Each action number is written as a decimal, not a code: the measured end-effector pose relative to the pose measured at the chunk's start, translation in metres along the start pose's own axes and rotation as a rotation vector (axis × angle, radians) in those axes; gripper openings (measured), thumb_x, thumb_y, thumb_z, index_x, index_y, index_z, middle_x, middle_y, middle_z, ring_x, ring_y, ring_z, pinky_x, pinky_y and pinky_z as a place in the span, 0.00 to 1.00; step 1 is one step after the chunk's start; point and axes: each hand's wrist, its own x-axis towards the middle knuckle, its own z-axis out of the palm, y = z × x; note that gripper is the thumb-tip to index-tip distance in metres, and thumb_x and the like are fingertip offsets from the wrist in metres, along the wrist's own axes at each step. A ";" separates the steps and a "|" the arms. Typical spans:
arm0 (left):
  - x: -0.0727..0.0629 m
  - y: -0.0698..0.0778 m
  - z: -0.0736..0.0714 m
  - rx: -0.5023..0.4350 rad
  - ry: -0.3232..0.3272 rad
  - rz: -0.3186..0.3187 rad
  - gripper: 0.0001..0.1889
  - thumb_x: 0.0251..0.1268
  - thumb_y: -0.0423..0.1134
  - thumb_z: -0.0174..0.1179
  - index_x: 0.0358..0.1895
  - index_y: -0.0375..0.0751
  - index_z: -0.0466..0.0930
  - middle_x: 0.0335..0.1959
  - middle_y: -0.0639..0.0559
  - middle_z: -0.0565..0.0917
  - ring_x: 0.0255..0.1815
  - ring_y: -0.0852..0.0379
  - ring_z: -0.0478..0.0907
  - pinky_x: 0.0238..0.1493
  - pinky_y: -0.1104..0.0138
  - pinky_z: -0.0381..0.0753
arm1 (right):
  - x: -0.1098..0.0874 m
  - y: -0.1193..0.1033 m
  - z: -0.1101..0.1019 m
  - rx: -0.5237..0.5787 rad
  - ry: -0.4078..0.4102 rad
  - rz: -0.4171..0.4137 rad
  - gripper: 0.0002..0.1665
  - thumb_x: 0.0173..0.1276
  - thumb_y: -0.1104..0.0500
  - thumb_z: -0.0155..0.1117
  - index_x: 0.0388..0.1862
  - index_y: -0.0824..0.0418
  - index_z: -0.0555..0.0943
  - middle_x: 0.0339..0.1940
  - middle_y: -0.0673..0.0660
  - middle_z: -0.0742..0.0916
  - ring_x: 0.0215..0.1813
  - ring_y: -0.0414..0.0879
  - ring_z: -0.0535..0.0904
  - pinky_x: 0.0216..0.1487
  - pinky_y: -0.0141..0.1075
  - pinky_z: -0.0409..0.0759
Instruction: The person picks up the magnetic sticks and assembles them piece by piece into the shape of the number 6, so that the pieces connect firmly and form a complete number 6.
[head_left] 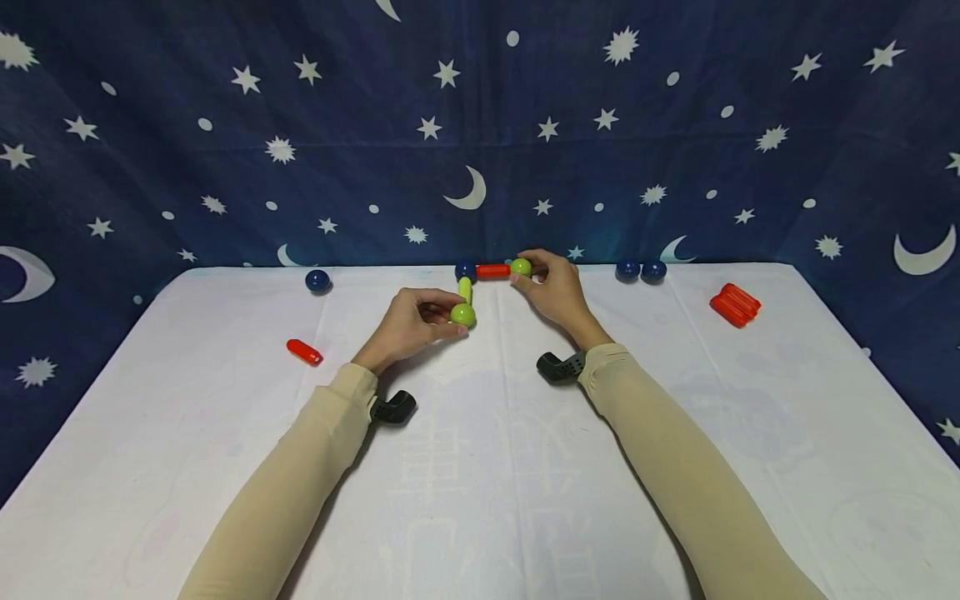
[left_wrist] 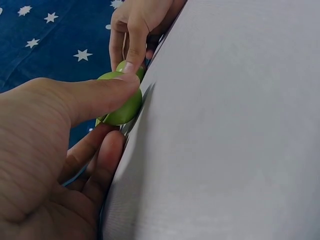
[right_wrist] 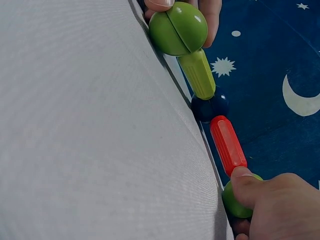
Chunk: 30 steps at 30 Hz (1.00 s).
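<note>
One red rod and one yellow-green rod meet at the blue corner ball, forming an L. All places below are relative to that corner ball, head view. Red rod runs right from it and ends in the far green ball. Yellow-green rod runs from it toward the person and ends in the near green ball.

Left hand: left of the corner ball, on the person's side. Clamped on the near green ball, thumb on one side, fingers on the other.

Right hand: right of the corner ball. Pinching the far green ball, thumb right by the red rod's end.

Loose parts: single blue ball well left of it; short red rod also left, nearer the person. Blue ball pair right of it, past the right hand; can't tell if the two touch. Red rod bundle farthest right, slightly nearer the person, rods side by side, count unclear.

White tablecloth under it all; star-print curtain behind the corner ball.
</note>
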 end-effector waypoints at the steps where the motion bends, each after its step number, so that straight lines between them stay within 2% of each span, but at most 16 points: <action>1: 0.000 0.000 0.000 0.005 0.000 0.003 0.21 0.50 0.25 0.77 0.51 0.30 0.86 0.40 0.41 0.88 0.37 0.53 0.82 0.39 0.72 0.80 | 0.000 0.000 0.000 0.002 0.000 -0.001 0.23 0.68 0.60 0.72 0.61 0.66 0.81 0.52 0.63 0.86 0.51 0.53 0.80 0.51 0.41 0.75; 20: 0.001 0.002 0.003 0.043 -0.004 -0.003 0.22 0.50 0.27 0.78 0.51 0.31 0.86 0.38 0.43 0.87 0.35 0.54 0.80 0.38 0.73 0.78 | 0.001 0.003 0.000 -0.003 0.009 -0.004 0.23 0.67 0.61 0.73 0.60 0.66 0.82 0.52 0.63 0.86 0.51 0.53 0.81 0.51 0.41 0.75; 30: 0.000 0.008 -0.012 0.054 -0.006 0.021 0.23 0.52 0.28 0.77 0.54 0.31 0.85 0.43 0.40 0.87 0.40 0.50 0.83 0.43 0.68 0.81 | 0.000 0.001 0.001 0.002 0.006 0.009 0.23 0.67 0.61 0.73 0.60 0.65 0.82 0.54 0.62 0.86 0.52 0.53 0.81 0.52 0.42 0.76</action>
